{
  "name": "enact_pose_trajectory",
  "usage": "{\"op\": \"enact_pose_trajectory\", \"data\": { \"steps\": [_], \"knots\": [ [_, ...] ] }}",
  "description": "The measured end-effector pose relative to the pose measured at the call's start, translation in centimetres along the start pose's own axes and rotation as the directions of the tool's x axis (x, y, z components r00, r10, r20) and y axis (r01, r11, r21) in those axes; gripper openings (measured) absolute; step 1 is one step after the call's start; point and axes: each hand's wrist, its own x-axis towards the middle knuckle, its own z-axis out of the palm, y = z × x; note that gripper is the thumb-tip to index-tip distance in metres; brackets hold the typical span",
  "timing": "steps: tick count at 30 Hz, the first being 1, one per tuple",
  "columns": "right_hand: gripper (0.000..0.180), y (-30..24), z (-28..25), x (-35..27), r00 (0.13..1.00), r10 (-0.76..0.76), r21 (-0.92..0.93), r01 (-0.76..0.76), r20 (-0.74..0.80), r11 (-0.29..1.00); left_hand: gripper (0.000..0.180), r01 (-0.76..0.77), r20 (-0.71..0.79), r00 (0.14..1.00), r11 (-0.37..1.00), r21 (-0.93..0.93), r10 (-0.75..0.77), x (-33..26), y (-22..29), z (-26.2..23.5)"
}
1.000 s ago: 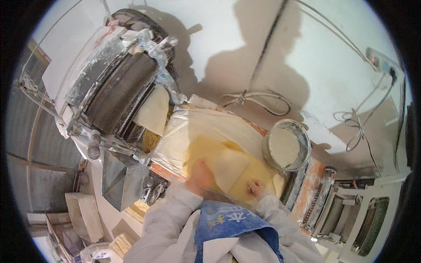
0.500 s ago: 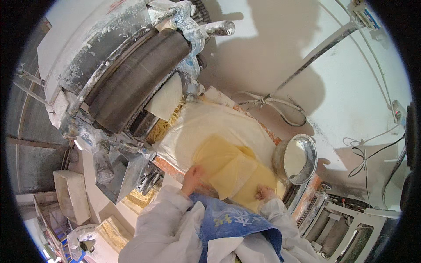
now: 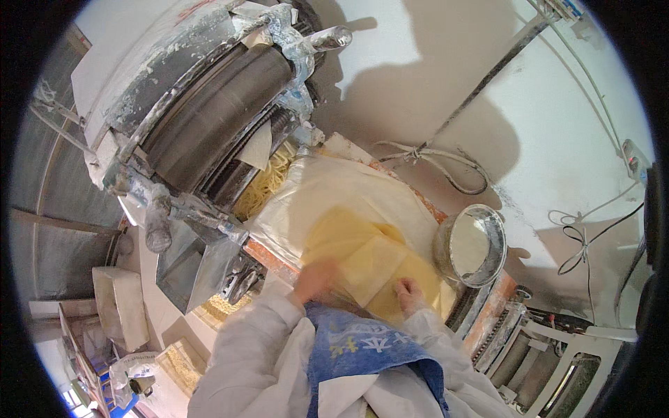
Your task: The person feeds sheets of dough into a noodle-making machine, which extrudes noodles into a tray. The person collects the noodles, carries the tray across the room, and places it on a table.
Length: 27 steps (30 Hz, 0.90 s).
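Thin yellow dough sheets lie overlapping in front of me, with a squarish, paler piece folded over the near part. Below them a pale cloth or sheet covers the work surface. My left hand is at the near left edge of the dough, its fingers smeared by motion. My right hand is closed, fingertips pinched at the near edge of the dough sheet to the right of the folded piece.
A dark-rollered, flour-dusted machine stands at upper left, cut noodles below its rollers and a white sheet end hanging there. A round metal pan of flour sits at right. Cables hang by the wall.
My left hand has shifted slightly right and is now blurred. The right hand has moved a little left and away from me. The white sheet end at the rollers has become shorter, exposing more noodles.
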Motion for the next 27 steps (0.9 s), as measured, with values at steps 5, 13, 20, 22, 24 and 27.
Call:
{"op": "enact_pose_trajectory", "data": {
  "steps": [5,13,20,22,24,27],
  "knots": [
    [0.022,3.7,-1.7,0.1,0.998,-0.06,0.029,0.059,0.02,0.998,0.032,0.39,0.195,0.874,0.402,-0.829,-0.445,0.0,-1.8,1.3],
    [0.023,4.3,-1.6,1.7,1.0,0.02,-0.184,-0.016,0.021,0.983,0.028,0.023,-0.21,0.97,0.903,-0.429,-0.124,2.0,2.2,2.2],
    [0.02,3.2,-1.3,1.2,0.997,-0.081,-0.285,0.079,0.003,0.955,0.026,-0.1,-0.586,0.793,0.915,-0.391,-0.165,8.0,8.4,-8.0],
    [0.019,3.5,-1.0,1.5,0.997,-0.065,-0.321,0.048,-0.044,0.946,0.025,-0.156,-0.618,0.747,0.84,-0.519,-0.243,9.4,9.1,-11.4],
    [0.018,3.9,-0.6,1.8,0.998,-0.016,-0.252,0.002,-0.055,0.968,0.024,-0.206,-0.634,0.743,0.827,-0.523,-0.216,10.1,9.1,-14.2],
    [0.017,4.2,-0.2,2.0,0.992,-0.084,-0.254,0.057,-0.097,0.965,0.023,-0.36,-0.682,0.729,0.816,-0.452,-0.056,10.8,8.3,-15.8]
  ]
}}
